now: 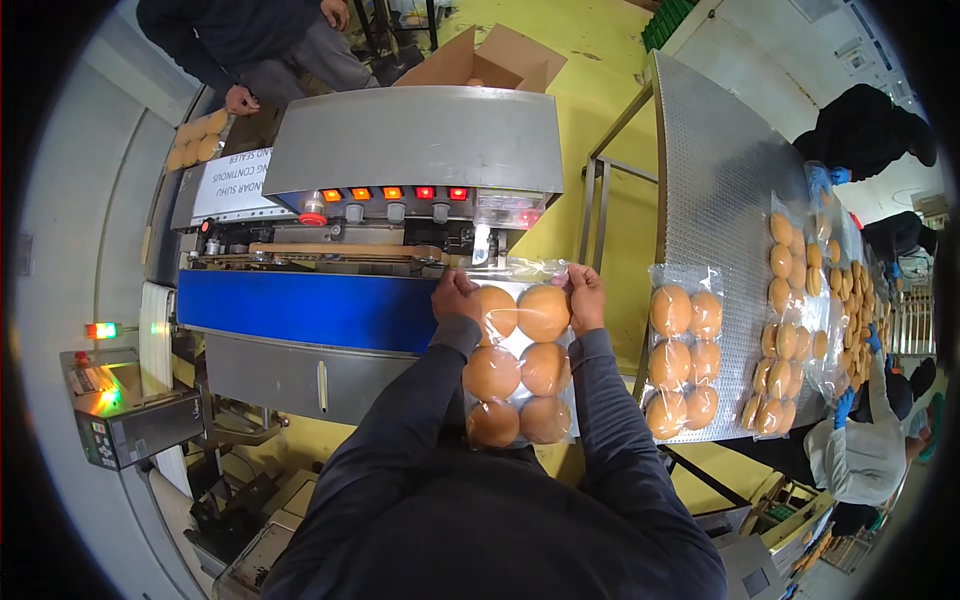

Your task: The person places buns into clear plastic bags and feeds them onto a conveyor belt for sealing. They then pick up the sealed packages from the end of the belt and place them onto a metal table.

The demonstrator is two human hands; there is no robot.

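Plastic bun pkg (519,338) – L fingers (457,284), R fingers (582,283) pinching top.

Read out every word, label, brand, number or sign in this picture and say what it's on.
White sign on the grey metal machine: dark capitals, upside down; I don't copy wording.
Boxy unit at left: panel markings too small to read.
Sheets on the upper-right wall: too small and blurred.
Held bag of buns: no lettering I can make out.

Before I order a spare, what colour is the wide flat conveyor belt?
The wide flat conveyor belt is blue; see head view.
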